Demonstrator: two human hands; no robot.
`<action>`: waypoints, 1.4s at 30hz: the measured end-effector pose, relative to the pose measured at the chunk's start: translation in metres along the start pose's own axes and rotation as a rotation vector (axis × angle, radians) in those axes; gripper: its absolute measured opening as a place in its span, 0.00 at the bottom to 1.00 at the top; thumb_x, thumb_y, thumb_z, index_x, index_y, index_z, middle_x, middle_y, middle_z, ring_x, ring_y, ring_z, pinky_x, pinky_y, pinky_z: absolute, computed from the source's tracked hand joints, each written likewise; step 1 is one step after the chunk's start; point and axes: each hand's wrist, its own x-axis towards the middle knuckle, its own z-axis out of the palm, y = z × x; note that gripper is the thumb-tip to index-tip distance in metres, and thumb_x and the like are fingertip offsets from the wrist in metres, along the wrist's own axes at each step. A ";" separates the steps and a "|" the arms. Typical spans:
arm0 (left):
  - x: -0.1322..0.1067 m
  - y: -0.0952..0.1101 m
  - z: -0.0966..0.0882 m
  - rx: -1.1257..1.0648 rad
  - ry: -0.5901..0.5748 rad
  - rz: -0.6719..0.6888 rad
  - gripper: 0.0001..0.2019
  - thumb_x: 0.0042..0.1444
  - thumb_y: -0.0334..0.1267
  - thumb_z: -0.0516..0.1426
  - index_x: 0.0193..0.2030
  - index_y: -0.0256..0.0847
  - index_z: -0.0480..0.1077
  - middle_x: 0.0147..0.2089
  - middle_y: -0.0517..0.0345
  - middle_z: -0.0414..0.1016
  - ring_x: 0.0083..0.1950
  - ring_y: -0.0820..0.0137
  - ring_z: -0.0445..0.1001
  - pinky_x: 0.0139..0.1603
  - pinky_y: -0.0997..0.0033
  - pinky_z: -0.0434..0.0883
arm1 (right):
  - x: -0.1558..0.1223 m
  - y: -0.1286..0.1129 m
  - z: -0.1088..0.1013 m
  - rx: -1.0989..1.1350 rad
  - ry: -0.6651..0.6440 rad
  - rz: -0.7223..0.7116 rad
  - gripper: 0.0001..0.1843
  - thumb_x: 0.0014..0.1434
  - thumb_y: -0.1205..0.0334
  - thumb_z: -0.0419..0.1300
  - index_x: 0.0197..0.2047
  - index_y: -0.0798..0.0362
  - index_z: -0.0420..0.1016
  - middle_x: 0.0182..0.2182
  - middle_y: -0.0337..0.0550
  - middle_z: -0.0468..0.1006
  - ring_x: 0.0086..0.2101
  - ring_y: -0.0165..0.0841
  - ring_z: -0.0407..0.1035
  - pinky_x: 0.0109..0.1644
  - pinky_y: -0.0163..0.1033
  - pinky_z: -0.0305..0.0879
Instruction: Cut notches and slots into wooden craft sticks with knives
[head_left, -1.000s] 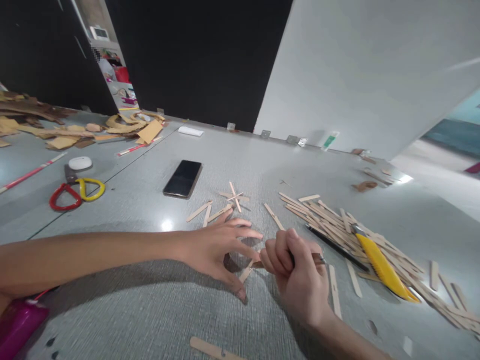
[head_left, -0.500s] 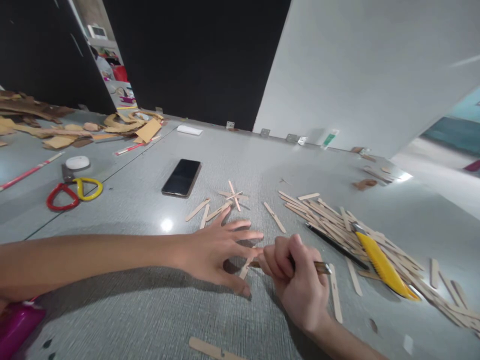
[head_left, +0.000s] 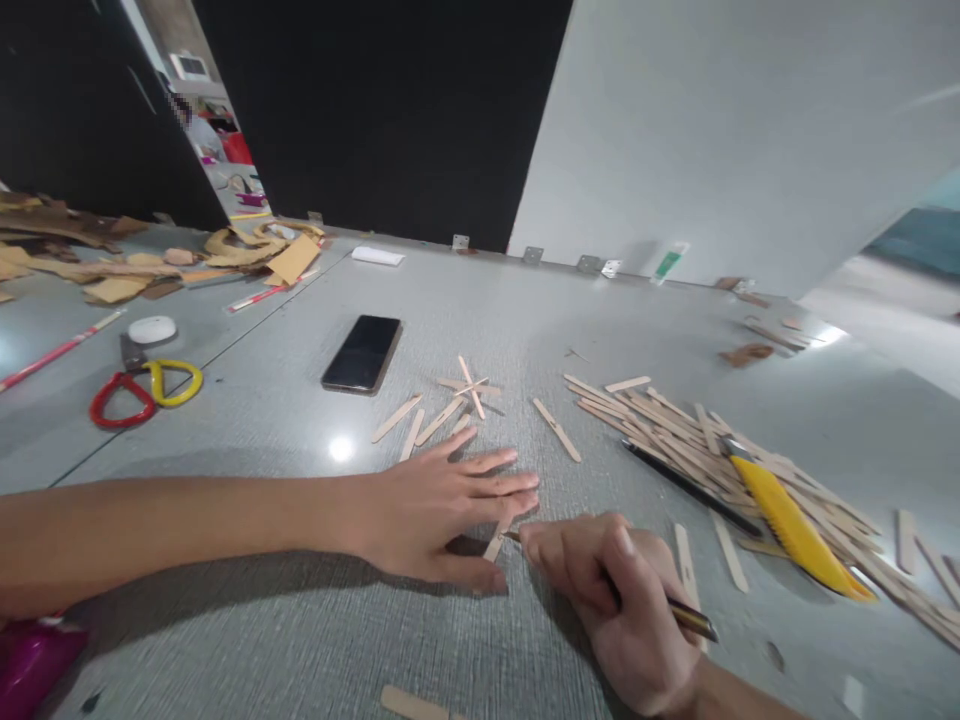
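My left hand [head_left: 442, 505] lies palm down on the grey table [head_left: 315, 640], fingers spread. Under its fingers, partly hidden, is a notched popsicle stick [head_left: 496, 542] whose near end shows between thumb and forefinger. My right hand [head_left: 630, 600] is closed around a slim pen-like tool [head_left: 694, 620] with a dark shaft and a shiny end. Its tip is at the stick's notch; whether it touches cannot be made out. Beyond my left fingers sit several popsicle sticks [head_left: 441, 421] and a star of crossed sticks [head_left: 471, 386]. Another notched stick [head_left: 556, 430] lies right of them.
A phone [head_left: 363, 353] lies at the back left. Scissors [head_left: 146, 390] with red and yellow handles are farther left, by cardboard scraps [head_left: 292, 260]. On the right, a yellow utility knife [head_left: 799, 525] and a black pen [head_left: 690, 487] rest on a popsicle-stick pile [head_left: 675, 440].
My right hand has shifted right and nearer to me, and the pen-like tool has tilted, its back end lower. My left hand stays over the stick. The view has shifted slightly.
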 end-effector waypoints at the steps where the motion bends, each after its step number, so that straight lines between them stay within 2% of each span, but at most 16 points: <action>1: 0.000 0.000 0.001 0.007 0.009 0.000 0.38 0.71 0.60 0.53 0.79 0.41 0.53 0.80 0.46 0.50 0.81 0.45 0.45 0.78 0.30 0.34 | -0.001 0.000 0.000 -0.001 0.001 -0.005 0.30 0.76 0.47 0.48 0.22 0.47 0.53 0.19 0.32 0.49 0.22 0.33 0.45 0.31 0.45 0.46; 14: -0.002 0.001 0.002 0.025 -0.002 -0.031 0.38 0.70 0.61 0.54 0.79 0.45 0.52 0.81 0.49 0.49 0.81 0.45 0.44 0.79 0.32 0.35 | 0.004 0.000 0.005 0.043 0.038 -0.025 0.31 0.76 0.51 0.49 0.20 0.48 0.52 0.17 0.31 0.47 0.20 0.31 0.44 0.28 0.44 0.44; 25: -0.002 0.001 0.000 -0.002 -0.019 -0.046 0.38 0.70 0.61 0.55 0.79 0.45 0.52 0.81 0.50 0.49 0.81 0.44 0.44 0.78 0.30 0.37 | 0.004 0.000 0.008 0.062 0.051 -0.028 0.31 0.76 0.52 0.49 0.20 0.48 0.50 0.17 0.31 0.46 0.20 0.31 0.43 0.28 0.44 0.43; 31: -0.002 0.000 0.001 -0.021 -0.011 -0.064 0.38 0.69 0.63 0.54 0.79 0.50 0.53 0.81 0.53 0.48 0.81 0.46 0.44 0.79 0.34 0.38 | 0.002 0.002 0.004 0.043 0.024 -0.031 0.30 0.76 0.52 0.48 0.21 0.48 0.50 0.17 0.31 0.46 0.20 0.30 0.43 0.28 0.44 0.44; 42: -0.002 0.000 0.000 -0.007 -0.053 -0.096 0.39 0.69 0.65 0.53 0.79 0.49 0.53 0.81 0.57 0.45 0.82 0.47 0.42 0.79 0.33 0.37 | 0.000 0.001 0.005 0.038 0.001 -0.058 0.30 0.77 0.53 0.47 0.21 0.49 0.50 0.17 0.31 0.46 0.20 0.30 0.44 0.28 0.43 0.44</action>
